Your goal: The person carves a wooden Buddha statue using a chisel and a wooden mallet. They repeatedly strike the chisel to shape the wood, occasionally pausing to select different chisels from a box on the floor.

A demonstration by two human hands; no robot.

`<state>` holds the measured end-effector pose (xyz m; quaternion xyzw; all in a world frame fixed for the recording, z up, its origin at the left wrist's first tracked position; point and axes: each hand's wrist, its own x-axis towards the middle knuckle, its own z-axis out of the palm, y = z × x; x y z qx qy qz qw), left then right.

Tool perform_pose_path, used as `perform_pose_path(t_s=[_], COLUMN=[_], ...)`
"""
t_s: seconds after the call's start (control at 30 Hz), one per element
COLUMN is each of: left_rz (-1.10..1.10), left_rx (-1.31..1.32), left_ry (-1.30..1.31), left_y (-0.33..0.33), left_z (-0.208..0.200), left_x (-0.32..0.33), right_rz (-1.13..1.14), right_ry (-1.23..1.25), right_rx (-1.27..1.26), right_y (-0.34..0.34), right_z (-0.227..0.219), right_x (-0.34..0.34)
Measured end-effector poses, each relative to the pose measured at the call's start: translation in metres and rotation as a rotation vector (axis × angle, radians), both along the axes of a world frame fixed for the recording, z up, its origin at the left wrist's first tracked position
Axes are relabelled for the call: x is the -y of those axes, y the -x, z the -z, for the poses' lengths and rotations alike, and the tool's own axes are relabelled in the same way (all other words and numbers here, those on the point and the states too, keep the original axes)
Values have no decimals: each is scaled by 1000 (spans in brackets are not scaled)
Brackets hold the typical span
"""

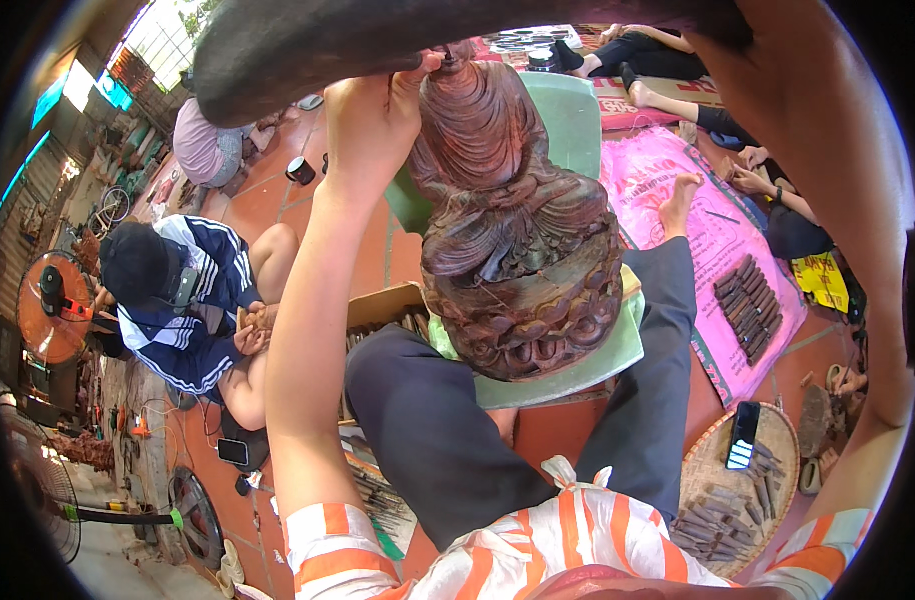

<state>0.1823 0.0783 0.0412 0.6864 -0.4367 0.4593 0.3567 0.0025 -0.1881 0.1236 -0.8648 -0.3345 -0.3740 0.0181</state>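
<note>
A dark brown carved wooden statue [517, 220] of a seated robed figure stands upright between my knees on a pale green plastic seat [597, 365]. My left hand [377, 125] is raised beside the statue's upper part. One fingertip shows by its head, and the other fingers are hidden, so whether they touch it is unclear. My right forearm [827, 150] rises along the right side to the top edge. It meets a large, blurred dark shape [457, 50] close to the camera that hides the statue's head; I cannot make out the right hand's fingers.
Carving tools lie in a woven tray [717, 545] with a phone [743, 436]. More tools line a pink sheet [747, 310]. At left sits a person in a dark cap [137, 262], near fans [52, 305]. A cardboard box [382, 308] stands by my left knee. Other people sit farther off.
</note>
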Motion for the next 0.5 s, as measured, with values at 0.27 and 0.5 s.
perform_pose_path(t_s=[0.27,0.5], left_rz=[-92,-70], left_rx=[-141,-351], left_ry=[-7,225], left_y=[12,24], left_z=[-4,15], left_x=[-16,-62], right_rz=[-25,-7], right_ry=[-27,-52], right_rx=[14,16], right_y=[-4,-2], right_z=[3,5], right_x=[3,9])
